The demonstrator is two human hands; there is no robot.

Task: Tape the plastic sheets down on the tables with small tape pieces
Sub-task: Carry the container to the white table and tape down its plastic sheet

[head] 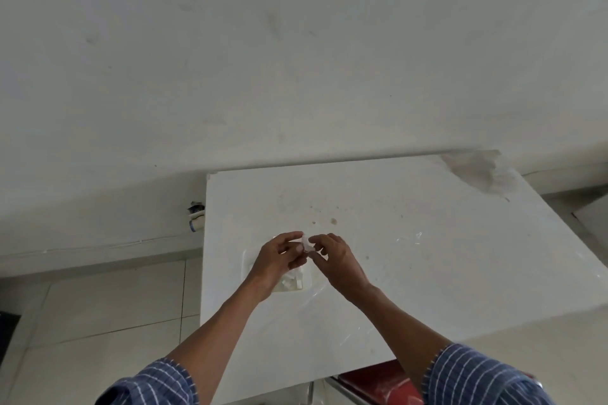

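A white table stands against the wall, with a clear plastic sheet lying over its top, seen by its glints and folds. Over the table's left half, my left hand and my right hand meet and together pinch a small pale tape piece between their fingertips. Below the hands sits a shallow white tray holding several small white tape pieces; my left hand covers part of it.
The white wall rises just behind the table. Tiled floor lies to the left. A red seat pokes out under the table's front edge. A pipe stub shows at the wall by the table's left edge.
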